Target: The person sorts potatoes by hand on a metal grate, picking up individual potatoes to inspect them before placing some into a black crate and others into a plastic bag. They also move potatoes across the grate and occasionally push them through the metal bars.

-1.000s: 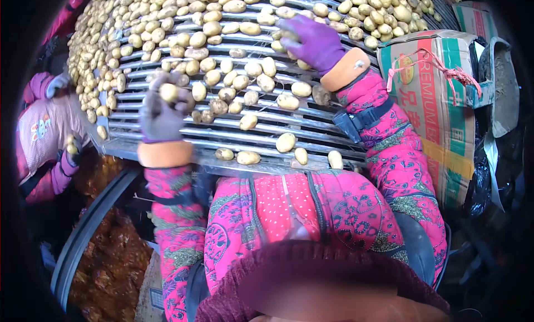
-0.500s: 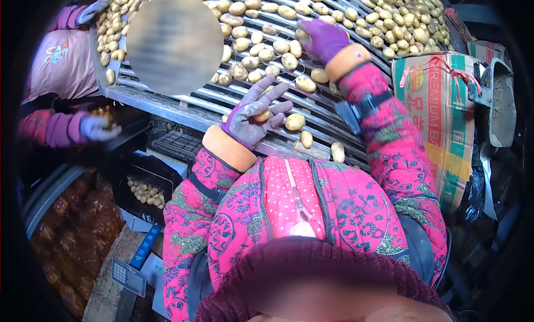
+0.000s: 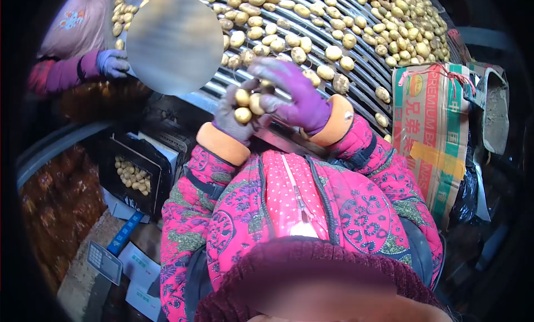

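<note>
Both of my hands, in purple gloves with orange cuffs, are together near the front edge of the metal-bar rack point(image 3: 364, 72). Several small potatoes point(image 3: 243, 115) are cupped in my left hand point(image 3: 231, 117). My right hand point(image 3: 295, 94) curves over them from the right, its thumb against a potato and its fingers slightly blurred. Whether it carries a potato of its own is hard to make out. Many loose potatoes point(image 3: 334, 52) lie on the bars beyond my hands.
At the left, another person's gloved hand point(image 3: 113, 63) rests at the rack's edge. A black crate point(image 3: 161, 180) of potatoes and a scale display point(image 3: 104, 262) are at lower left. A printed carton point(image 3: 428, 144) stands at the right, beside a grey scoop-like container point(image 3: 495, 113).
My right hand has come back from the far bars to my left hand, which now holds several potatoes. The view has shifted slightly, and the other person's hand has moved up to the rack's edge.
</note>
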`<state>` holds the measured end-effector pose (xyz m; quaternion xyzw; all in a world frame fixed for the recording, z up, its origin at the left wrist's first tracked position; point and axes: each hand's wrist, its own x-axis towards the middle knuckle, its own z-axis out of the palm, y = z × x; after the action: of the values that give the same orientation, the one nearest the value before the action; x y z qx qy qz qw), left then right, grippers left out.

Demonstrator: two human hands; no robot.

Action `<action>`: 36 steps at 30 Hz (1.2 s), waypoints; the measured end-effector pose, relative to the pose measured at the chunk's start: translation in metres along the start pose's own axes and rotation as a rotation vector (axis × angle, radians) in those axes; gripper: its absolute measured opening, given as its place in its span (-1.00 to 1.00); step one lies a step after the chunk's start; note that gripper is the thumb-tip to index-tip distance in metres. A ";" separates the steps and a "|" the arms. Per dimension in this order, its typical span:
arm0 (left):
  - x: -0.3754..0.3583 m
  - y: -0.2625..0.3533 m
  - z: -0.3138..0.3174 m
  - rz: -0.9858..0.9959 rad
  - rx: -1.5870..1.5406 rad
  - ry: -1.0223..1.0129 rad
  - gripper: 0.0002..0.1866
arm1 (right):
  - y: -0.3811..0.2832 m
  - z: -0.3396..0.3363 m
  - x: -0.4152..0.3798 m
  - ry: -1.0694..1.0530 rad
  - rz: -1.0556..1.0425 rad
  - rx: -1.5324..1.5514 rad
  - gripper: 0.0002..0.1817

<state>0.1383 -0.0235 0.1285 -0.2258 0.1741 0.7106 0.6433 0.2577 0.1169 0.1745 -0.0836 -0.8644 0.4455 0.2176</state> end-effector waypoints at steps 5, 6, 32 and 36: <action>-0.084 0.078 -0.087 0.299 0.279 -0.131 -0.50 | 0.047 -0.013 -0.018 0.164 0.062 -0.094 -0.57; -0.110 0.087 -0.109 0.332 0.358 -0.058 -0.49 | 0.060 -0.017 -0.028 0.175 0.126 -0.030 -0.60; 0.132 0.218 0.000 0.535 2.685 0.589 -0.39 | 0.113 -0.090 -0.068 0.335 0.298 -0.793 -0.44; 0.124 0.201 0.036 0.340 2.866 0.722 -0.46 | 0.121 -0.096 -0.003 0.250 0.230 -0.675 -0.50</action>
<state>-0.0732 0.0769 0.0823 0.4468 0.8779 -0.0894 0.1473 0.2980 0.2576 0.1247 -0.3009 -0.9143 0.1433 0.2301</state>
